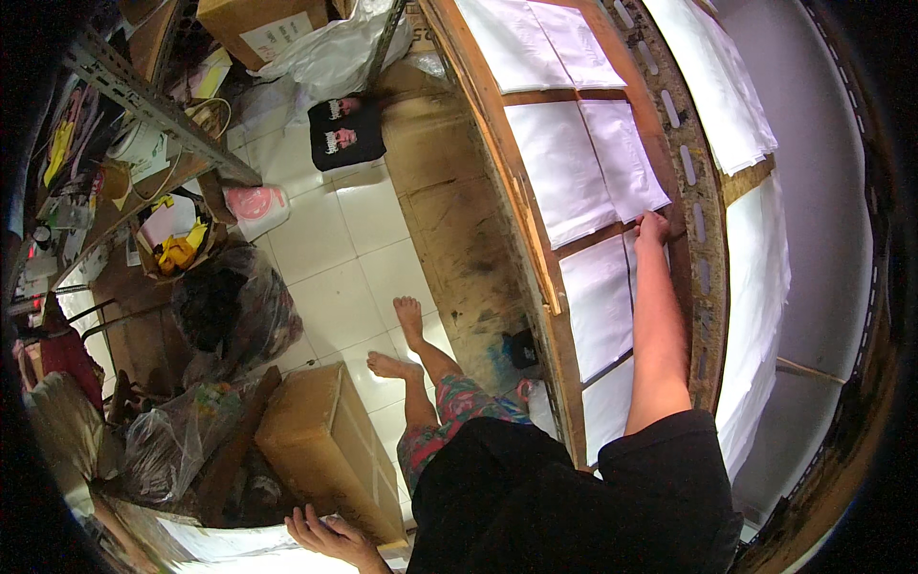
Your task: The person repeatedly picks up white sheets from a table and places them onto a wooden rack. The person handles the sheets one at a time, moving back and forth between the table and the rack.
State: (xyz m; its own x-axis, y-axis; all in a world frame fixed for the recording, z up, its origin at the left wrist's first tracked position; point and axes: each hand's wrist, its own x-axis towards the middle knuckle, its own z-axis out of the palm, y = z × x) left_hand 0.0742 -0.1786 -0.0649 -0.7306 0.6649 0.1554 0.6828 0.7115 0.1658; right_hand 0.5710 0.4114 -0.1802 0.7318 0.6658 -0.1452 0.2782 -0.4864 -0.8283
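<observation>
My right arm reaches to the wooden table (679, 251) on the right. My right hand (653, 228) is closed at the lower corner of a white sheet (622, 158), one of several flat white sheets laid in two rows. Its fingertips are partly hidden. Another white sheet (598, 306) lies just nearer to me, partly under my forearm. At the lower left, my left hand (330, 538) has its fingers apart. It is over or against the edge of a white, paper-like surface (225, 543), and I see nothing held in it.
A cardboard box (330, 450) stands near my left hand, and clear plastic bags (234, 306) lie beyond it. A metal rack (158, 110) with clutter rises at the left. Black printed cloth (346, 134) lies on the tiled floor. More white sheets (712, 81) line the far right.
</observation>
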